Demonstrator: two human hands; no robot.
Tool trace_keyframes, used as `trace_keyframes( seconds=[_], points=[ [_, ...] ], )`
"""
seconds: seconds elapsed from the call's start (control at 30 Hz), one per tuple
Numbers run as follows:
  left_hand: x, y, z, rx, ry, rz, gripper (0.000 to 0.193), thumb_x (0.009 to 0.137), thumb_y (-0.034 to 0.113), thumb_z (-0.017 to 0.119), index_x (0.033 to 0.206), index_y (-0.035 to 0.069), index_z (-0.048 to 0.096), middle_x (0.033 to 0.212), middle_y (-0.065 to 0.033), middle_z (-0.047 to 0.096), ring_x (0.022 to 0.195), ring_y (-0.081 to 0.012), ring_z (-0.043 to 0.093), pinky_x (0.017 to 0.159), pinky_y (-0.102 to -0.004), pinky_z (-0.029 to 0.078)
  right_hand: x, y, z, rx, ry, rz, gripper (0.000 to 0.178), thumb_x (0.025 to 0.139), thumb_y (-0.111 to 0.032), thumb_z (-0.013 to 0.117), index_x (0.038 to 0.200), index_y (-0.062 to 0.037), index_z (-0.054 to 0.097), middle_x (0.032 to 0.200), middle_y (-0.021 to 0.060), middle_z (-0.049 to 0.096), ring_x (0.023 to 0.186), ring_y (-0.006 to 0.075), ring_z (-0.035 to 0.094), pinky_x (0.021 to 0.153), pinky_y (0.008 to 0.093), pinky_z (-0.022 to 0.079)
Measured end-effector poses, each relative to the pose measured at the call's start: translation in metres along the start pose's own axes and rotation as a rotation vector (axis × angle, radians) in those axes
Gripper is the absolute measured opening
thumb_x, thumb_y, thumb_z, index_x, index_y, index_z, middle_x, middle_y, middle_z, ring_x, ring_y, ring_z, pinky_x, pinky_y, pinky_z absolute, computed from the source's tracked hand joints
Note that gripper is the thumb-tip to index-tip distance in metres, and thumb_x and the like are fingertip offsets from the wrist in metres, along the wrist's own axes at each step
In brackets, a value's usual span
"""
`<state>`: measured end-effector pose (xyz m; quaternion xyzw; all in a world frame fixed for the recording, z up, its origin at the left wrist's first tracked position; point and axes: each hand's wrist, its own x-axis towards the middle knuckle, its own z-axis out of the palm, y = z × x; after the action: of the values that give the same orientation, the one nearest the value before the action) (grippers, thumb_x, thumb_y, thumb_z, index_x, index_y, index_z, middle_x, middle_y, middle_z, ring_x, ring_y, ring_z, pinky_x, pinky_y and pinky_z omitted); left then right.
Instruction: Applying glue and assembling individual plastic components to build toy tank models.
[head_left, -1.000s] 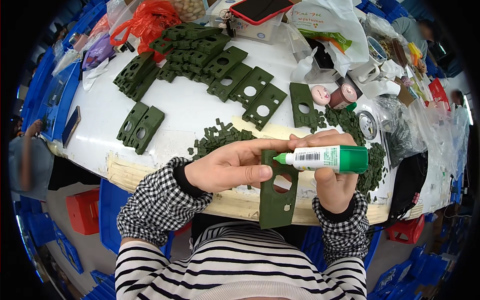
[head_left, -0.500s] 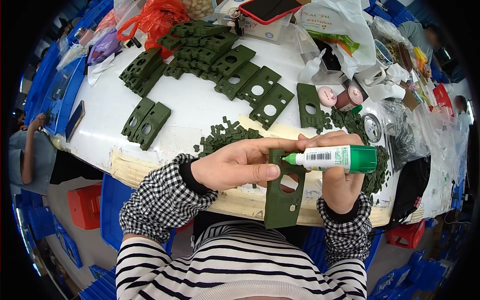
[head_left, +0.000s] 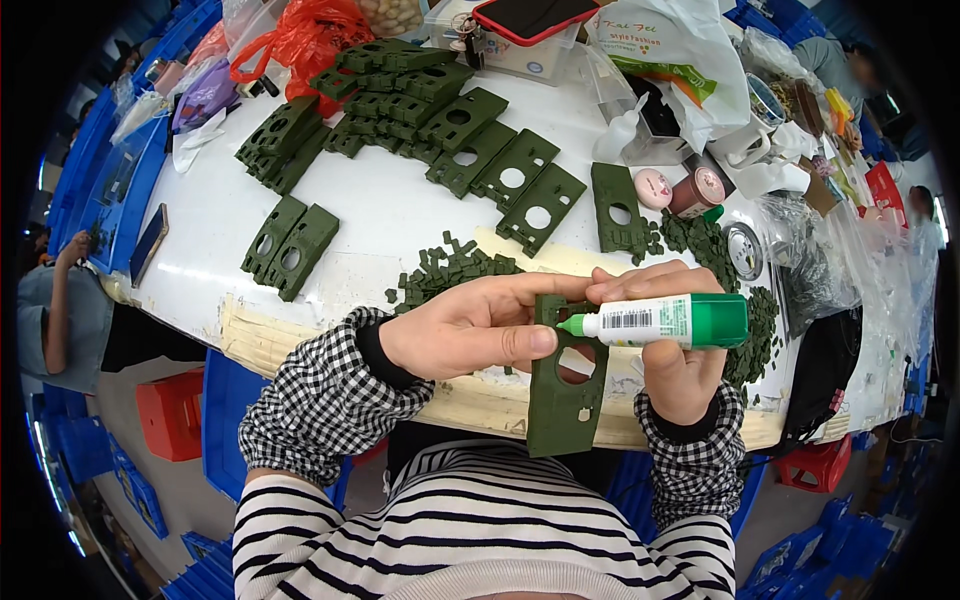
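In front of my chest, my left hand [head_left: 475,325] grips the upper end of a dark green plastic model hull part [head_left: 562,420], thumb on its face. The part is held upright and has a large round hole. My right hand [head_left: 680,375] is wrapped round a white glue bottle [head_left: 632,322] with a green base. The bottle lies sideways, its green nozzle pointing left at the part, just above the round hole. Whether the nozzle touches the part, I cannot tell. A heap of small green pieces [head_left: 455,272] lies beyond my left hand.
More hull parts [head_left: 512,178] lie in a curved row and stacks across the white table [head_left: 370,215]. Other small green pieces [head_left: 765,330] are heaped at the right. A pink round lid [head_left: 653,188], a red-edged phone [head_left: 535,15] and bags stand farther back. Someone's arm [head_left: 58,310] shows at far left.
The glue bottle's nozzle has shifted slightly down and left across the hull part, with my right hand moving along. My left hand keeps its grip almost unmoved.
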<state>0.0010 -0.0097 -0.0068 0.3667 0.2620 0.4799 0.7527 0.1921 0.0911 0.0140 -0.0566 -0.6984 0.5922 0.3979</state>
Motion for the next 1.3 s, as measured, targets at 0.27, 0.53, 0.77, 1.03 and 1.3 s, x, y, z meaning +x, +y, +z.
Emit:
trace_keyframes(
  seconds=[0.27, 0.53, 0.77, 1.03, 1.3],
  points=[
    [0.001, 0.0, 0.002, -0.031, -0.032, 0.055, 0.056, 0.098, 0.016, 0.049, 0.146, 0.0, 0.024, 0.129, -0.0149, 0.05, 0.116, -0.0189, 0.053, 0.096, -0.0336, 0.048, 0.0, 0.0, -0.002, -0.008, 0.008, -0.004, 0.041, 0.087, -0.031, 0.067, 0.105, 0.0039, 0.055, 0.1, 0.0171, 0.063, 0.096, 0.0243, 0.06, 0.093, 0.0418, 0.049],
    [0.003, 0.005, 0.007, -0.019, -0.034, 0.111, 0.067, 0.094, 0.025, 0.056, 0.145, -0.004, 0.024, 0.135, -0.0227, 0.046, 0.122, -0.0326, 0.05, 0.095, -0.0444, 0.048, 0.001, -0.002, -0.006, 0.083, 0.105, -0.013, 0.042, 0.091, -0.032, 0.062, 0.107, 0.0043, 0.049, 0.099, 0.0165, 0.06, 0.098, 0.0235, 0.059, 0.094, 0.0463, 0.051],
    [0.004, 0.006, 0.009, -0.008, -0.03, 0.097, 0.068, 0.093, 0.026, 0.056, 0.145, -0.004, 0.023, 0.134, -0.0241, 0.047, 0.122, -0.0321, 0.05, 0.094, -0.0434, 0.049, -0.001, 0.0, -0.006, 0.052, 0.104, -0.031, 0.041, 0.091, -0.031, 0.062, 0.109, 0.0048, 0.051, 0.1, 0.0154, 0.061, 0.1, 0.0215, 0.056, 0.091, 0.0432, 0.052],
    [0.002, 0.008, 0.002, -0.061, -0.118, 0.119, 0.058, 0.098, 0.02, 0.049, 0.145, -0.002, 0.022, 0.138, -0.0237, 0.042, 0.13, -0.0289, 0.042, 0.102, -0.0436, 0.043, 0.0, -0.004, -0.013, -0.06, 0.137, 0.0, 0.034, 0.091, -0.032, 0.061, 0.103, 0.0001, 0.062, 0.099, 0.0104, 0.062, 0.096, 0.0189, 0.055, 0.082, 0.0316, 0.047],
    [0.002, 0.009, 0.003, -0.067, -0.123, 0.12, 0.058, 0.098, 0.019, 0.049, 0.146, -0.001, 0.023, 0.14, -0.0225, 0.04, 0.132, -0.029, 0.041, 0.102, -0.0443, 0.044, -0.001, -0.003, -0.014, -0.088, 0.132, 0.004, 0.033, 0.091, -0.032, 0.062, 0.102, -0.0008, 0.063, 0.1, 0.0096, 0.062, 0.095, 0.0188, 0.053, 0.083, 0.0323, 0.045]
  ],
)
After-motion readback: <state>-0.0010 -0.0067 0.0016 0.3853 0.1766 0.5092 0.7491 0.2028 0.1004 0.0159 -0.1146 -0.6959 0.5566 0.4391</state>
